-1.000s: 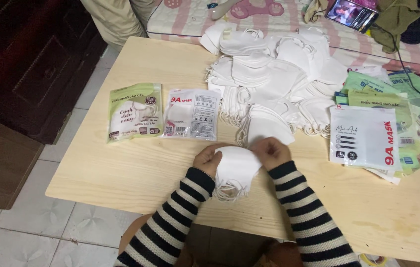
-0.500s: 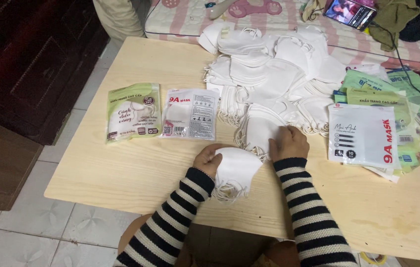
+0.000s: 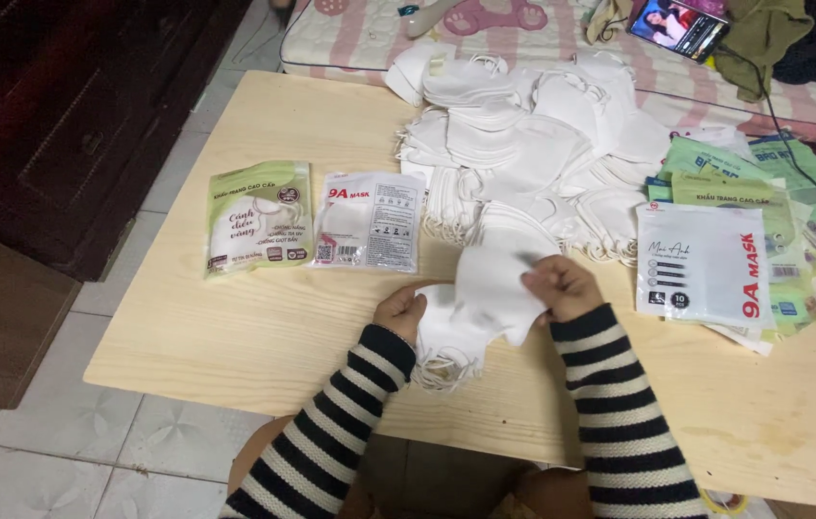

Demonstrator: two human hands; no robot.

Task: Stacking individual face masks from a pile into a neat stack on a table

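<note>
Head view: white mask [image 3: 490, 288] between left hand [image 3: 400, 312] and right hand [image 3: 562, 285]

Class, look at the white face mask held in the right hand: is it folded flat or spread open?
Folded flat: the white fabric face mask shows as one smooth half-shape pinched by the right hand.

Masks [image 3: 490, 288] — soft matt cloth; table [image 3: 264, 336] — pale wood (smooth).
</note>
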